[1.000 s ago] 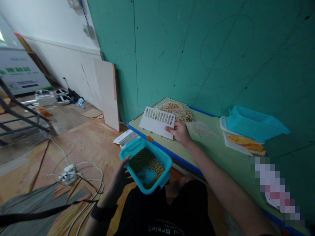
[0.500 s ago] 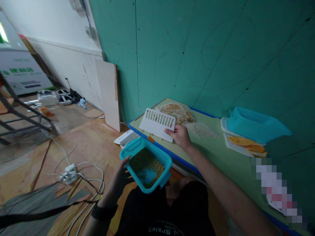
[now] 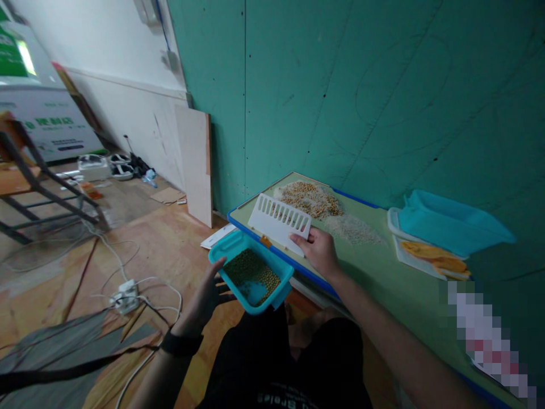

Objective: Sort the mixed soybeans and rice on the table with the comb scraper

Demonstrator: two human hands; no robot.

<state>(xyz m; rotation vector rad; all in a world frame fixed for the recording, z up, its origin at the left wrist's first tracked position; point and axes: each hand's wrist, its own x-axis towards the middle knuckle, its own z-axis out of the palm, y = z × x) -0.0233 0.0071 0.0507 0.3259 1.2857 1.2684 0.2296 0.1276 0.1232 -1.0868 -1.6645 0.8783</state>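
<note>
My left hand grips a turquoise tub from below, just under the front edge of the green table. The tub holds a layer of yellowish beans. My right hand pinches the corner of a white slotted scraper board that stands tilted on the table edge, right above the tub. Behind the board lie a pile of mixed beans and grains and a paler pile of rice.
A turquoise bin rests on a white tray with orange pieces at the table's right. A wooden panel leans on the teal wall. Cables and a power strip cross the wooden floor on the left.
The view has swung a little to the left and up. The tub has come closer under the table edge, and the board has shifted slightly toward that edge.
</note>
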